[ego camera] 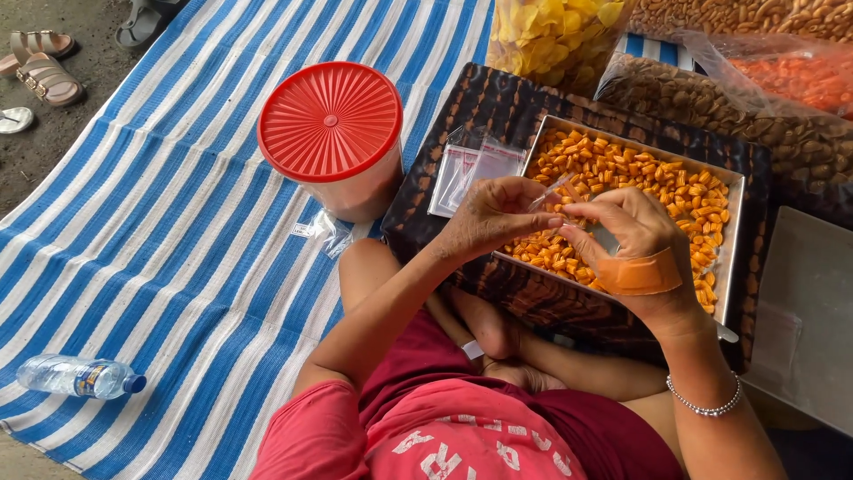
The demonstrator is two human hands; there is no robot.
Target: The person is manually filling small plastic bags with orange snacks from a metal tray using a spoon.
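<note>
A blue-and-white striped woven mat (178, 231) covers most of the ground, coarse and flat, with sandals (40, 67) on the bare dirt at the far left. On the far right lie big clear plastic bags of snacks (782, 124), brown, orange and yellow, soft and bulging. Nearer sits a dark patterned tray or cloth-covered board (480, 116), and on it a shallow rectangular metal pan (733, 240) filled with small orange, glossy snack pieces (640, 178). Left of the pan stands a round translucent tub with a ribbed red lid (330, 120), rigid plastic. A plastic water bottle (80, 376) lies on its side at the near left.

Beside the pan lies a small stack of clear plastic sachets (471, 164), thin and flat. The left hand (489, 218) and the right hand (635, 244), which has an orange plaster across its back and a beaded bracelet at the wrist, meet over the near edge of the pan. Both pinch a small clear sachet (555, 191) between thumb and fingertips. The sachet looks nearly weightless, limp and slippery, likely to cling shut, so it seems best gripped at the mouth edges, one side in each hand.
</note>
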